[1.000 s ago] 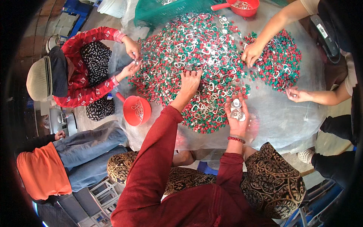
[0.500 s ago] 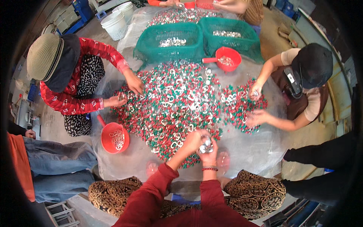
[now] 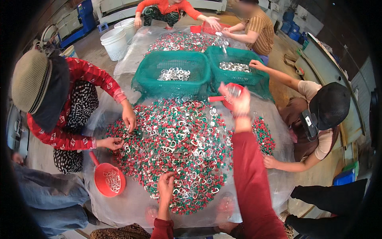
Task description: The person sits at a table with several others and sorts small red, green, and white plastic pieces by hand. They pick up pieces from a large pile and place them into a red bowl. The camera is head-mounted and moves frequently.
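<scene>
My left hand [image 3: 165, 186] is low over the near part of a big pile of red, green and white small pieces mixed with metal rings [image 3: 171, 143]. Its fingers are bent and apart, with nothing visible between them. Stretched far forward, my right hand [image 3: 240, 104] is partly blurred; its fingers look spread, and it covers part of a red dipper [image 3: 217, 98] with a handle. Several shiny bits hang in mid-air [image 3: 224, 47] above the right green mesh basket [image 3: 217, 73], which has metal rings in it. The left green basket [image 3: 139, 75] also holds rings.
A second red dipper [image 3: 97, 185] with rings stands at the left. A person in a red patterned sleeve [image 3: 83, 141] works there; one in a black cap [image 3: 330, 105] sits at the right. Two more people are beyond a farther pile [image 3: 179, 42]. White buckets [image 3: 115, 46] stand far left.
My hands have separated. The right went forward from the near pile to above the dipper, and the shiny bundle no longer shows in it. The right co-worker's hand moved to the basket; the view tilted up.
</scene>
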Tool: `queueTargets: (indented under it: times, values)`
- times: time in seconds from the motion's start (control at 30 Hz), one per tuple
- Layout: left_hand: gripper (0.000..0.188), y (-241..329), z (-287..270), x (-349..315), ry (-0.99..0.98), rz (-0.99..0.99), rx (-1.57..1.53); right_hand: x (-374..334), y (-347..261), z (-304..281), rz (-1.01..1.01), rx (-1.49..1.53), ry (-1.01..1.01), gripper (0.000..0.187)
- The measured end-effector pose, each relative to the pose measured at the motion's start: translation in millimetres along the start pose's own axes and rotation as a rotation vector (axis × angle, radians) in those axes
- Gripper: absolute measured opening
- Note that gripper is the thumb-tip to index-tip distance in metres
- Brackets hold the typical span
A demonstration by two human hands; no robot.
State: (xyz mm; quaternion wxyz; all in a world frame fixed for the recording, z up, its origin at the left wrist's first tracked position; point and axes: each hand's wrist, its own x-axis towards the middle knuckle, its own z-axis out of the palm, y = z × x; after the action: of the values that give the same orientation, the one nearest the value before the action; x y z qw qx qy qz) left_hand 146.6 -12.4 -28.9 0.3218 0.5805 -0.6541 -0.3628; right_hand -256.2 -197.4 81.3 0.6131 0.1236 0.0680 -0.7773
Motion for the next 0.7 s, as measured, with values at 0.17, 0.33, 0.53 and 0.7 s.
queueTargets:
  times: [0.17, 0.33, 0.53, 0.7]
  values:
    - [0.019, -56, 30, 0, 0.039, 0.032, 0.02, 29, -69, 40, -0.327, -0.543, -0.206, 0.053]
    - [0.019, -27, 2, 0, -0.038, -0.219, 0.034, -44, -70, 25, -0.339, -0.631, 0.219, 0.034]
    - [0.017, 17, 78, -37, -0.412, -0.065, -0.11, -88, -129, -94, -0.239, -0.542, 0.134, 0.041]
    - [0.018, 3, 145, -69, -0.54, 0.457, 0.243, -220, -39, -133, -0.316, -0.373, 0.17, 0.024]
